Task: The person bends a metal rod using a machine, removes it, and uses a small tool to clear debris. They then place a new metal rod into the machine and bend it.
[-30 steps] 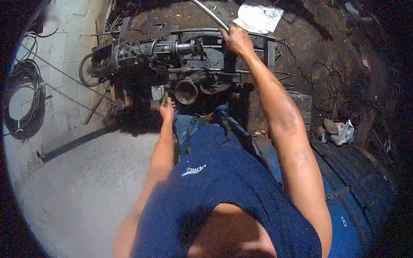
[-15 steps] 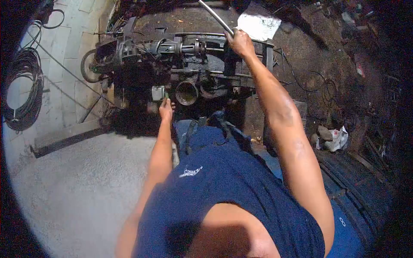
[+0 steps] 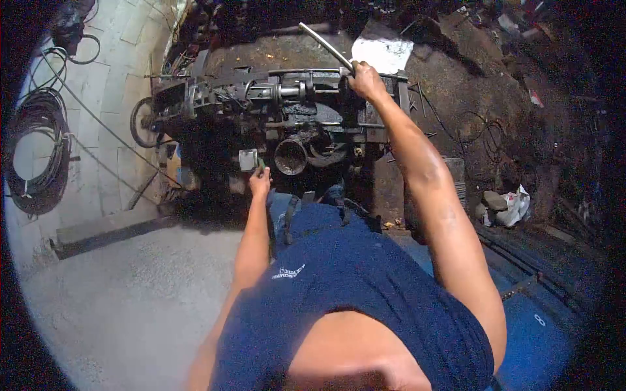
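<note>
My right hand (image 3: 367, 79) is closed around the lower end of a bare metal rod (image 3: 323, 44), which slants up and left over a dark, greasy machine (image 3: 297, 117). Lower and to the left, my left hand (image 3: 260, 182) has its fingers bent around a small greenish piece (image 3: 261, 164); its kind is too small to make out. Right beside that piece is a pale square plate or box (image 3: 248, 159) on the machine's front. A round, open metal mouth (image 3: 291, 157) sits just right of my left hand. My fingers partly hide both grips.
Coiled dark hose or cable (image 3: 39, 146) lies at the left by the pale wall. A long beam (image 3: 111, 229) crosses the floor on the left. White paper (image 3: 383, 55) lies behind the machine. A stone (image 3: 495, 201) and a crumpled white bag (image 3: 517, 207) sit at the right.
The view has shifted, so the machine appears slightly lower. The rod's upper end has come lower and its slant is flatter. Both hands stay at their places.
</note>
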The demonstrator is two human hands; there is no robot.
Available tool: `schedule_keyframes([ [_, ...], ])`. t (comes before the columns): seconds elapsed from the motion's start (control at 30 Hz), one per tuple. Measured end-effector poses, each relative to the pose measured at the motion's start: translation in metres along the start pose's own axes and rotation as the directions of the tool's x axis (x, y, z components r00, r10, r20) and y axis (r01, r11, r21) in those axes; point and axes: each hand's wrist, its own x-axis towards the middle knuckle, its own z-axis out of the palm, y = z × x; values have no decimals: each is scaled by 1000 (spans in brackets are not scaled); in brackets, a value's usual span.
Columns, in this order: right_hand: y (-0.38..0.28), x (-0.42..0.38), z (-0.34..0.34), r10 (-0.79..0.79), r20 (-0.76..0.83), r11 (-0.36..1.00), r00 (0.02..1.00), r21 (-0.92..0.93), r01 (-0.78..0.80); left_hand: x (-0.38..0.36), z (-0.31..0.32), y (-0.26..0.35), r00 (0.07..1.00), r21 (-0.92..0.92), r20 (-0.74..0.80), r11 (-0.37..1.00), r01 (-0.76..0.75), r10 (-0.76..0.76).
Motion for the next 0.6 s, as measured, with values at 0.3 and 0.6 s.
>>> schedule_keyframes([
  [0.3,2,-10,3,139,96,990,986,1,-140,31,4,-54,998,-207,62,978,-12,25],
  [0.6,-2,-10,-2,156,67,988,985,0,-157,22,11,-42,997,-370,40,926,75,-64],
])
